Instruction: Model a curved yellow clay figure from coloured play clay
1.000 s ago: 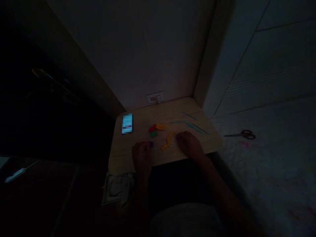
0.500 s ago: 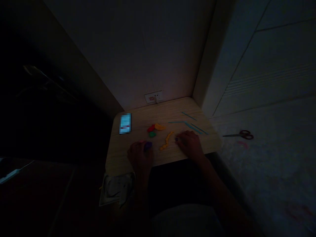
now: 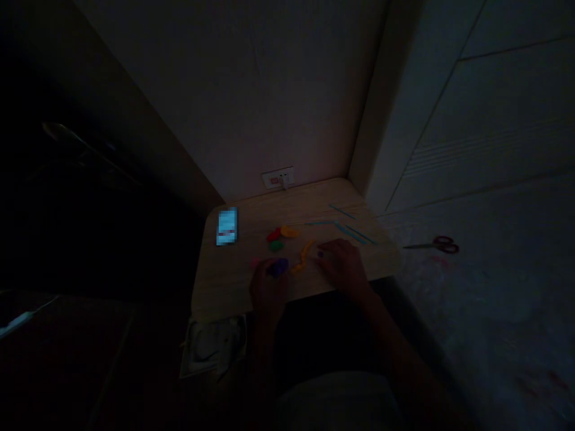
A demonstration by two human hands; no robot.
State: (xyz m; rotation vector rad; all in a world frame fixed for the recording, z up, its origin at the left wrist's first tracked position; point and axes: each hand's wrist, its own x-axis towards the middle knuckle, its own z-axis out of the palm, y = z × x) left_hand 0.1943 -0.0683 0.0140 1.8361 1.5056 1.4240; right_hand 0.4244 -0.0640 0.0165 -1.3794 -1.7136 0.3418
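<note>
My left hand grips a lump of purple modelling clay over the front part of the small wooden table. My right hand rests at the table's right front with thumb and forefinger apart. A tiny purple clay ball lies between those fingertips, apparently on the tabletop. Between the hands lies a bumpy orange-yellow clay strip. Behind it sit red clay, orange clay and green clay. Some pink clay shows beside my left hand. The light is very dim.
Thin blue-green modelling tools lie at the table's right. A lit phone is at back left, below a wall socket. Scissors lie off to the right. A box stands below the table's left front.
My left hand has moved right with the purple clay, uncovering the pink clay. My right thumb and forefinger have spread around the tiny purple ball.
</note>
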